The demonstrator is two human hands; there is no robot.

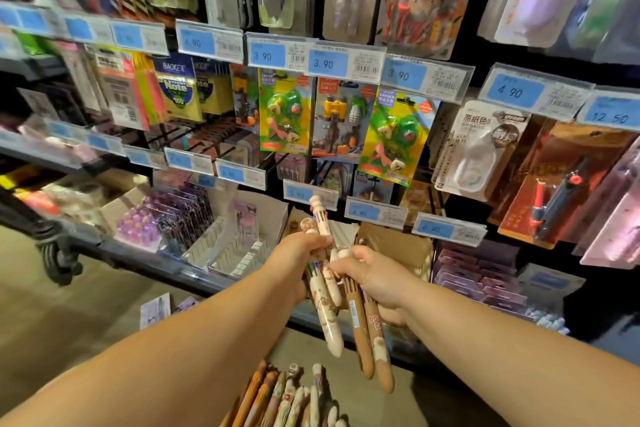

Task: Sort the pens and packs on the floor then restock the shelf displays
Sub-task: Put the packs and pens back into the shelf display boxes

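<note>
Before a stationery shelf [156,262] hung with eraser packs [285,111] and blue price tags [327,63], the left hand [301,250] grips cream pens [330,322], the right hand [375,282] brown pens [362,340]; loose pens [287,395] lie bunched below, beside tan floor [86,315].

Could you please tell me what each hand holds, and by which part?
The left hand grips cream pens around their upper barrels; the right hand grips brown pens near their tops.
</note>
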